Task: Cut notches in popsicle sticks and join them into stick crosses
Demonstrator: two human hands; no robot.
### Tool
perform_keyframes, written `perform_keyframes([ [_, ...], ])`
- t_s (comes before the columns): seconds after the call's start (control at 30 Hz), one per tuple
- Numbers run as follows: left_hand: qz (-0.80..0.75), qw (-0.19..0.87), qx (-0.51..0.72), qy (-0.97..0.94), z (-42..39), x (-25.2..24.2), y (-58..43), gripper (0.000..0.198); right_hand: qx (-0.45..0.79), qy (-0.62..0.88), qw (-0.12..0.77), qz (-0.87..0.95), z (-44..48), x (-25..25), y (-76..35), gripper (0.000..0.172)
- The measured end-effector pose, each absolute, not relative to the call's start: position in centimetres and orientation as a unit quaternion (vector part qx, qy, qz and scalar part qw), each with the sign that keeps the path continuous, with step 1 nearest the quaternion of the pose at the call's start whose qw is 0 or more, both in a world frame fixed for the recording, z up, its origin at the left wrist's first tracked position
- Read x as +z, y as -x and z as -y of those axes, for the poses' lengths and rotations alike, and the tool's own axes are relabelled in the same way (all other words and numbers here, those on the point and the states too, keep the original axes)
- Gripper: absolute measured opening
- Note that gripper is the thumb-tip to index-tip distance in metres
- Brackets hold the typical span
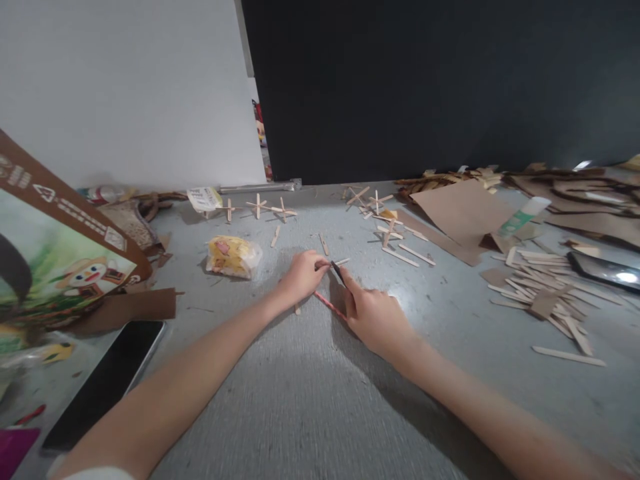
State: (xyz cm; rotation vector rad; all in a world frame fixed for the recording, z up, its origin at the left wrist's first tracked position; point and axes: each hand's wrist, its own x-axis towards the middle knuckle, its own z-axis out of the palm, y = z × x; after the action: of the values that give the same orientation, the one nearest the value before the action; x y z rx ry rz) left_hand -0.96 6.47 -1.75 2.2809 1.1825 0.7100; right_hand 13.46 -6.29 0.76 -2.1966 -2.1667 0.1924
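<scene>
Both hands meet at mid-table. The left hand (pixel 303 273) is pinched narrow on the end of one short stick (pixel 343 261), which lies flat on the grey table (pixel 300 400). The right hand (pixel 375 317) is closed on a dark tool (pixel 339 273), forefinger along it, tip at the stick. We cannot tell pen from blade.

One red rod (pixel 327 304) runs between the hands, its near end hidden under the right hand. Whether it is part of the tool is unclear.

At the left, a printed box (pixel 60 267) is cut off by the frame. It shows a cartoon figure, and its writing is too blurred to read. The label on the yellow snack bag (pixel 233 257) is also unreadable.

We count three stick crosses (pixel 257 207) at the far edge. More lie to their right, tangled, so we give no count. The loose stick pile (pixel 545 293) on the right is also too jumbled to count.

There are two dark screens, a phone (pixel 105 383) near left and another (pixel 605 270) at the right edge. One glue tube (pixel 523 215) lies by the cardboard sheet (pixel 463 213).
</scene>
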Motion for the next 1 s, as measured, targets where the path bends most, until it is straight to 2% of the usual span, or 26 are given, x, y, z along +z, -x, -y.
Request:
perform_keyframes([
  [0.73, -0.436, 0.252, 0.271, -0.820, -6.6, -2.1, 0.9, 0.015, 0.047, 0.708, 0.031, 0.704, 5.8, 0.3, -13.5, 0.062],
  [1.0, -0.434, 0.250, 0.275, -0.821, -6.7, -2.0, 1.1, 0.015, 0.011, 0.708, 0.104, 0.698, 6.7, -1.0, -14.5, 0.059],
])
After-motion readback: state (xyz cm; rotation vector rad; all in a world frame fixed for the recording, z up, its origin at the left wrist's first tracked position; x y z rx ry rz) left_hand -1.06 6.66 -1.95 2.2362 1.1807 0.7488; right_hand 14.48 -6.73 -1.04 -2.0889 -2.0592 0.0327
